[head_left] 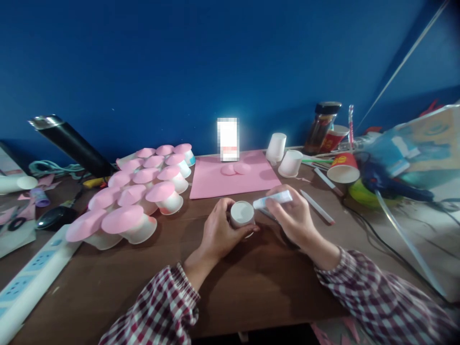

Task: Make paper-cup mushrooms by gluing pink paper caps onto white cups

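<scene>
Evidently the cup (242,214) wants a firm but light hold: the left hand (220,230) grips it round the side, its round end facing up, between the pink sheet (206,184) and the bench's (230,292) front edge. The fingers of the right hand (297,218) are closed on a white tube (276,199), its tip beside the cup's upper edge. The person would do well to keep the cup level, thumb and fingers low (thin paper dents easily), and to bring the tube in gently, without pushing the wall inward. Whether the tip touches the cup is hard to tell. The tube's label is too blurred to read, the right palm is out of sight, and a pixelated bright patch (228,139) masks whatever stands towards the bench's back edge.
</scene>
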`<control>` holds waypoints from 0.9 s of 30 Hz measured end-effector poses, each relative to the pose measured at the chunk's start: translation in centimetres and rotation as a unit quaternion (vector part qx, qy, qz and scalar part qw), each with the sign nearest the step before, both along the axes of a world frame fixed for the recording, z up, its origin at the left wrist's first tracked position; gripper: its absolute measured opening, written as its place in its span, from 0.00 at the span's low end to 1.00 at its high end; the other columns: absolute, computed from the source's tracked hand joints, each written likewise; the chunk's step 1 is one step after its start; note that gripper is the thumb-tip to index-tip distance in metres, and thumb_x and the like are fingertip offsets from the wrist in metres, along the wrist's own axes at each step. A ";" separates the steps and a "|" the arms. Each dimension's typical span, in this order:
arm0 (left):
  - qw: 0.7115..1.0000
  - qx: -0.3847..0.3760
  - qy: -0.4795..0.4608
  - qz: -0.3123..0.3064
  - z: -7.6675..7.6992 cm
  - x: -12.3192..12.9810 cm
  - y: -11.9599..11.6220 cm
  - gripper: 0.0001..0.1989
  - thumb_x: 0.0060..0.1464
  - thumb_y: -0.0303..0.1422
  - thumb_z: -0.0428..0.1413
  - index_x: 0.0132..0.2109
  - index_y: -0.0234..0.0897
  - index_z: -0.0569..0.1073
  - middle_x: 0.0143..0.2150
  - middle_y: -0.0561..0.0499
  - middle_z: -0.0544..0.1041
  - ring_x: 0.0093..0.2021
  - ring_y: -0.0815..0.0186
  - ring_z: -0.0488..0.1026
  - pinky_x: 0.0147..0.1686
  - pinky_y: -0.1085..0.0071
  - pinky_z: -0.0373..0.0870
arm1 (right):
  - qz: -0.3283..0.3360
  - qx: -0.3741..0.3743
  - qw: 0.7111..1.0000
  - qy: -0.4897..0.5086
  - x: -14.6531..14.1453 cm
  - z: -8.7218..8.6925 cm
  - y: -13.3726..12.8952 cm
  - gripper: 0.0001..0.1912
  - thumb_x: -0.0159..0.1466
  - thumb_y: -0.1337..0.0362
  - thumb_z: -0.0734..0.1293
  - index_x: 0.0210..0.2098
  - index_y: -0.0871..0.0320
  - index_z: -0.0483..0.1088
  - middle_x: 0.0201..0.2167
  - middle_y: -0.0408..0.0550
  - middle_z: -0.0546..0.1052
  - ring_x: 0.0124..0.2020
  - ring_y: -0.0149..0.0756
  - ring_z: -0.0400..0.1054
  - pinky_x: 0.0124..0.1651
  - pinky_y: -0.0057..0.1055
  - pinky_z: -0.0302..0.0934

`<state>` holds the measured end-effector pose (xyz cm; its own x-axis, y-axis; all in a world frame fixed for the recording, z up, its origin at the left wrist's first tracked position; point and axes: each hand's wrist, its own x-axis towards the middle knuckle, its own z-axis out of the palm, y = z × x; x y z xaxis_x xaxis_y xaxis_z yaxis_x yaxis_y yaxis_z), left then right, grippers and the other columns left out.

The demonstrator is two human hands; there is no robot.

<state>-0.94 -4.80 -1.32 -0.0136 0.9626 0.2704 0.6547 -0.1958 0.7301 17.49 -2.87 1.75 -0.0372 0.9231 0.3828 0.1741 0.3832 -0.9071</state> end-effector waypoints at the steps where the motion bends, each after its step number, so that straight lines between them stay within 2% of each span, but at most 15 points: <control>1: 1.000 0.000 -0.003 0.001 0.0 0.0 0.0 0.27 0.37 0.46 0.66 0.41 0.41 0.65 0.38 0.52 0.73 0.36 0.62 0.70 0.35 0.67 0.65 | -0.011 0.006 1.000 -0.008 0.1 0.2 0.0 0.09 0.60 0.57 0.69 0.33 0.56 0.69 0.25 0.43 0.71 0.24 0.30 0.62 0.27 0.27 0.58; 7: 1.000 0.000 -0.016 -0.004 0.2 0.1 0.0 0.25 0.41 0.44 0.65 0.43 0.39 0.66 0.40 0.50 0.73 0.39 0.60 0.71 0.39 0.65 0.67 | -0.057 -0.014 0.998 -0.011 2.8 0.4 1.4 0.12 0.58 0.57 0.71 0.36 0.57 0.68 0.29 0.44 0.74 0.28 0.32 0.68 0.29 0.27 0.62; 10: 0.999 0.015 -0.025 -0.020 0.3 0.1 0.0 0.25 0.43 0.45 0.64 0.46 0.38 0.67 0.43 0.47 0.74 0.43 0.58 0.71 0.44 0.62 0.68 | -0.064 -0.017 0.992 -0.111 5.4 -0.5 1.7 0.14 0.59 0.58 0.69 0.41 0.58 0.68 0.37 0.49 0.77 0.36 0.37 0.72 0.35 0.30 0.65; 12: 0.998 0.034 -0.032 -0.033 0.4 0.1 -0.1 0.24 0.46 0.44 0.63 0.47 0.38 0.67 0.45 0.46 0.74 0.45 0.58 0.71 0.46 0.61 0.68 | -0.081 -0.004 0.974 -0.210 6.9 -1.1 1.3 0.16 0.60 0.59 0.68 0.46 0.57 0.69 0.43 0.52 0.78 0.42 0.42 0.73 0.40 0.33 0.65; 13: 0.998 0.044 -0.034 -0.037 0.4 0.1 -0.1 0.23 0.47 0.43 0.62 0.47 0.38 0.67 0.46 0.45 0.74 0.46 0.58 0.71 0.47 0.61 0.68 | -0.091 -0.001 0.960 -0.265 7.5 -1.3 1.0 0.15 0.60 0.59 0.67 0.46 0.57 0.70 0.43 0.52 0.78 0.42 0.43 0.74 0.40 0.33 0.65; 16: 0.997 0.061 -0.034 -0.044 0.4 0.1 -0.1 0.22 0.48 0.40 0.61 0.49 0.37 0.67 0.46 0.44 0.74 0.47 0.57 0.71 0.48 0.60 0.68 | -0.123 0.002 0.901 -0.415 8.3 -2.2 0.1 0.12 0.62 0.58 0.65 0.42 0.56 0.72 0.34 0.51 0.80 0.34 0.45 0.75 0.32 0.33 0.63; 18: 0.996 0.065 -0.035 -0.042 0.4 0.1 -0.2 0.21 0.49 0.39 0.60 0.49 0.37 0.67 0.46 0.44 0.74 0.47 0.57 0.72 0.48 0.60 0.69 | -0.144 0.019 0.868 -0.475 8.2 -2.8 -0.4 0.12 0.62 0.58 0.64 0.42 0.56 0.72 0.33 0.51 0.80 0.32 0.46 0.75 0.29 0.33 0.62; 20: 0.996 0.066 -0.035 -0.038 0.4 0.0 -0.3 0.21 0.49 0.39 0.60 0.49 0.38 0.67 0.46 0.44 0.74 0.47 0.57 0.72 0.48 0.60 0.69 | -0.164 0.039 0.846 -0.506 8.0 -3.4 -0.5 0.13 0.62 0.58 0.64 0.44 0.56 0.71 0.35 0.53 0.80 0.33 0.46 0.75 0.30 0.33 0.62; 24: 0.996 0.077 -0.035 -0.035 0.3 0.0 -0.5 0.20 0.49 0.38 0.59 0.48 0.38 0.67 0.46 0.44 0.74 0.47 0.57 0.73 0.48 0.60 0.69 | -0.171 0.057 0.834 -0.521 7.6 -3.6 -0.6 0.15 0.64 0.57 0.62 0.47 0.57 0.70 0.39 0.55 0.80 0.37 0.48 0.75 0.35 0.36 0.64; 27: 0.995 0.084 -0.038 -0.036 0.2 0.0 -0.4 0.20 0.49 0.39 0.60 0.48 0.37 0.67 0.46 0.44 0.74 0.47 0.57 0.72 0.48 0.60 0.69 | -0.169 0.082 0.841 -0.507 7.1 -2.5 -0.9 0.16 0.65 0.57 0.63 0.48 0.58 0.69 0.44 0.55 0.78 0.42 0.49 0.73 0.41 0.38 0.65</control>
<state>-0.99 -5.24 -1.11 0.0269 0.9030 0.4288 0.5785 -0.3639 0.7300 24.58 -3.76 -0.80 -0.1672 0.8839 0.4368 0.9506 0.2621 -0.1664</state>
